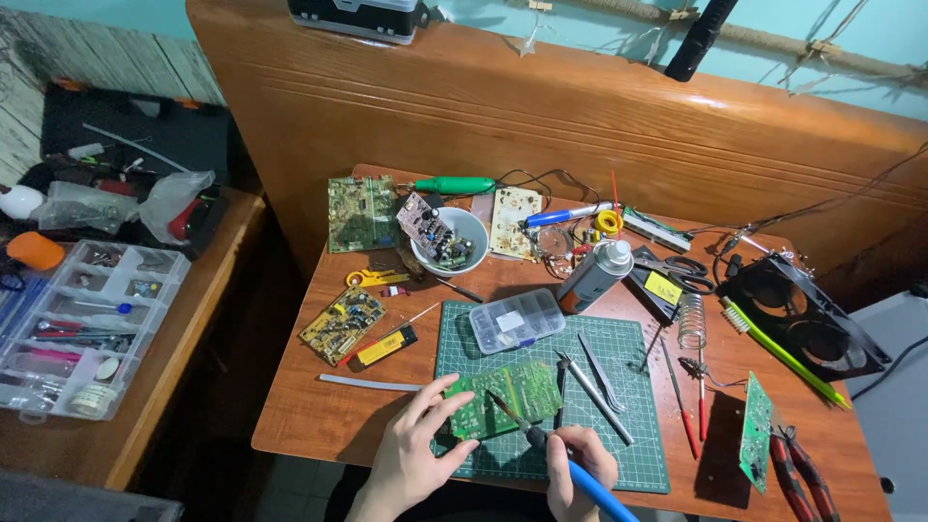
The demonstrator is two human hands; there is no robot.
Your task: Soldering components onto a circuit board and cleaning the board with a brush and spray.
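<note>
A green board [505,396] lies on the cutting mat [619,464] at the near edge of the table [319,416], directly ahead of both hands. Its long axis runs left to right, slightly tilted so the right end sits a little farther away. The left hand [416,454] is the nearer of the two to it and already touches it: the fingers are spread apart and rest on the board's left end and near edge, pressing it flat rather than gripping it. The right hand [578,474] is closed around the blue handle of a soldering iron [551,449], held like a pen. The iron's shaft points up and to the left, and its tip lies over the middle of the board; whether the tip actually touches the surface I cannot tell.

Just right of the board on the mat lie tweezers [601,372] and a thin metal tool [594,396], both angled from far left to near right. A clear parts box [516,320] sits at the mat's far edge. Beyond it stand a spray can [594,275] and a white bowl [454,242] holding small parts. A yellow board [341,324] lies to the left of the mat, and another green board [755,430] stands on edge at the right, beside red pliers [797,474].
</note>
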